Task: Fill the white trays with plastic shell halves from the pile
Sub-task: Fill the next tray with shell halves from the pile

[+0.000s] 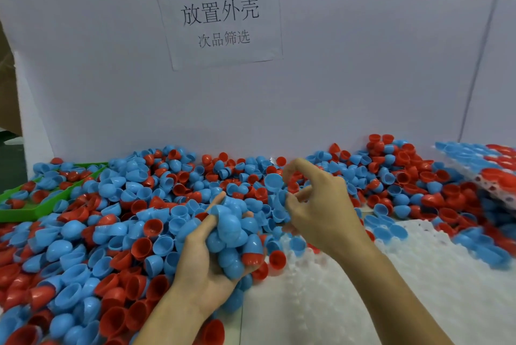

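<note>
A big pile of blue and red plastic shell halves (pixel 111 221) covers the table from the left to the back right. My left hand (pixel 201 266) is palm up and grips a bunch of blue shell halves (pixel 231 230), one with a red half stuck in it. My right hand (pixel 321 205) hovers just right of that bunch with curled fingers and pinches a blue shell half (pixel 280 198). A white tray (pixel 391 289) lies at the lower right under my right forearm, with a few blue halves along its far edge.
A green tray (pixel 16 213) with several shells sits at the far left. A filled white tray (pixel 485 166) leans at the far right. A white partition (pixel 363 65) with a paper sign (pixel 220 15) closes the back.
</note>
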